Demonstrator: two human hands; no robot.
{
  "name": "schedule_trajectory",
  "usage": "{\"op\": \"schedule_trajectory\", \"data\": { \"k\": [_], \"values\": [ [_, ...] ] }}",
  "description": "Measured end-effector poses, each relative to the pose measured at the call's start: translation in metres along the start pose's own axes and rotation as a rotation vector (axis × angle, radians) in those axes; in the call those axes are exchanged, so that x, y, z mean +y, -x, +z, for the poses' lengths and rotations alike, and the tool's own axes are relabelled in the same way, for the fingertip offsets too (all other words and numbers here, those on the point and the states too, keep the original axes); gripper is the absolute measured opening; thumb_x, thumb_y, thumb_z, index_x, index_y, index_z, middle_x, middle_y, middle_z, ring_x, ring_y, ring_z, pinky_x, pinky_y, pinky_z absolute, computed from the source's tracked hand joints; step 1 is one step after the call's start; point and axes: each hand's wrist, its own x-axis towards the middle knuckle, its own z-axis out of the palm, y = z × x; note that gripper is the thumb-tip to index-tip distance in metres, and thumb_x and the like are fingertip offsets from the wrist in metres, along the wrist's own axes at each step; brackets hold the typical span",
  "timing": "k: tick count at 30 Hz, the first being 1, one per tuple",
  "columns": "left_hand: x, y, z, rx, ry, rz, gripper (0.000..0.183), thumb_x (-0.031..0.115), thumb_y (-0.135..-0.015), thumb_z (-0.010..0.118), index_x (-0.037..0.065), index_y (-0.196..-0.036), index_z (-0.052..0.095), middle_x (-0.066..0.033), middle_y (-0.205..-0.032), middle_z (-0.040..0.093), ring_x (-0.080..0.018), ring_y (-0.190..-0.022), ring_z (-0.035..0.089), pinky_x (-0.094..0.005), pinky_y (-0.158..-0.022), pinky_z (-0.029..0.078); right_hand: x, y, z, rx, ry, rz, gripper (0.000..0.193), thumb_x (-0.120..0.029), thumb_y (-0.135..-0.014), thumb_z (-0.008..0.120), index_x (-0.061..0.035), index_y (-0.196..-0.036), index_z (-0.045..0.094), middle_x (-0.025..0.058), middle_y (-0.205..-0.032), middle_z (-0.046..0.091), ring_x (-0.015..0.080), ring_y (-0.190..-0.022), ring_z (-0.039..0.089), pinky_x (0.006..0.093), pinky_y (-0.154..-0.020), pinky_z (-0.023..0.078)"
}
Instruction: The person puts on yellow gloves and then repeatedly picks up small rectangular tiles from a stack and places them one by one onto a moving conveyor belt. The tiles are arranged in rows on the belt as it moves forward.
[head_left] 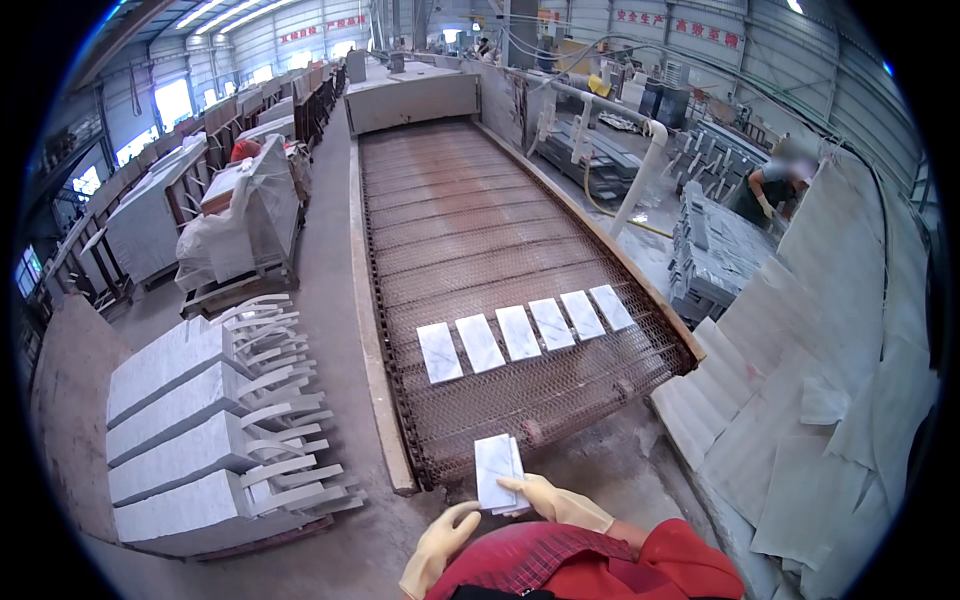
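My right hand (555, 500), in a pale yellow glove, grips a small stack of white marble tiles (494, 468) by its right side, in front of my body. The edge of another tile shows behind the top one. Gloved alike, my left hand (442, 544) is just left of the stack, holding nothing, with thumb and fingers apart. Beyond the tiles lies a wide brown mesh conveyor belt (470, 230). Several white rectangular tiles (517, 332) with grey veins lie on it in a slanting row, with narrow gaps between them.
Stacks of white slabs (175, 420) with strips between them stand at the left. Large pale sheets (800, 400) lean along the right. A white pipe (640, 178) rises beside the belt's rail (590, 225). A co-worker (770, 190) bends near grey stacked pieces (720, 250) at the right.
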Motion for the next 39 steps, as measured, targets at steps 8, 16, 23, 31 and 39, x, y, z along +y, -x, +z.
{"op": "schedule_trajectory", "data": {
  "k": [8, 16, 23, 31, 39],
  "values": [
    [-0.026, 0.038, -0.024, -0.009, 0.002, -0.158, 0.057, 0.051, -0.100, 0.063, 0.020, -0.147, 0.063, -0.0140, -0.132, 0.072, -0.0239, -0.124, 0.067, -0.0352, -0.105, 0.050, 0.015, -0.010, 0.023, 0.121, -0.036, -0.028, 0.048, -0.041, -0.101, 0.069, -0.0011, -0.128, 0.068, 0.0145, -0.109, 0.078, 0.0263, -0.087, 0.077, 0.0366, -0.072, 0.061],
    [-0.046, 0.068, -0.046, 0.119, 0.011, -0.099, 0.058, 0.051, -0.099, 0.065, 0.018, -0.146, 0.063, -0.0147, -0.128, 0.073, -0.0216, -0.114, 0.070, -0.0340, -0.097, 0.054, 0.017, -0.017, 0.038, 0.192, -0.034, -0.068, 0.046, -0.037, -0.099, 0.072, 0.0009, -0.126, 0.068, 0.0155, -0.109, 0.078, 0.0279, -0.086, 0.078, 0.0359, -0.068, 0.063],
    [-0.039, 0.076, -0.044, 0.192, 0.091, -0.146, 0.057, 0.048, -0.099, 0.066, 0.016, -0.146, 0.063, -0.0157, -0.128, 0.074, -0.0236, -0.117, 0.070, -0.0352, -0.098, 0.054, 0.006, -0.013, 0.038, 0.189, 0.027, -0.026, 0.047, -0.037, -0.101, 0.070, -0.0018, -0.133, 0.066, 0.0142, -0.116, 0.077, 0.0274, -0.093, 0.076, 0.0388, -0.073, 0.061],
    [-0.031, 0.056, 0.004, 0.245, 0.208, -0.189, 0.056, 0.045, -0.100, 0.066, 0.014, -0.146, 0.062, -0.0146, -0.138, 0.070, -0.0251, -0.129, 0.065, -0.0355, -0.108, 0.050, -0.015, -0.016, 0.017, 0.029, 0.094, 0.030, 0.042, -0.036, -0.101, 0.070, -0.0022, -0.127, 0.068, 0.0129, -0.107, 0.078, 0.0249, -0.084, 0.075, 0.0356, -0.067, 0.058],
    [0.015, 0.022, 0.031, 0.190, 0.087, -0.043, 0.051, 0.041, -0.105, 0.061, 0.011, -0.146, 0.062, -0.0128, -0.143, 0.066, -0.0244, -0.134, 0.062, -0.0349, -0.112, 0.047, -0.039, -0.019, -0.005, -0.067, 0.132, 0.009, 0.039, -0.035, -0.102, 0.069, 0.0000, -0.118, 0.071, 0.0144, -0.094, 0.077, 0.0239, -0.072, 0.071, 0.0346, -0.061, 0.053]
  ]
}}
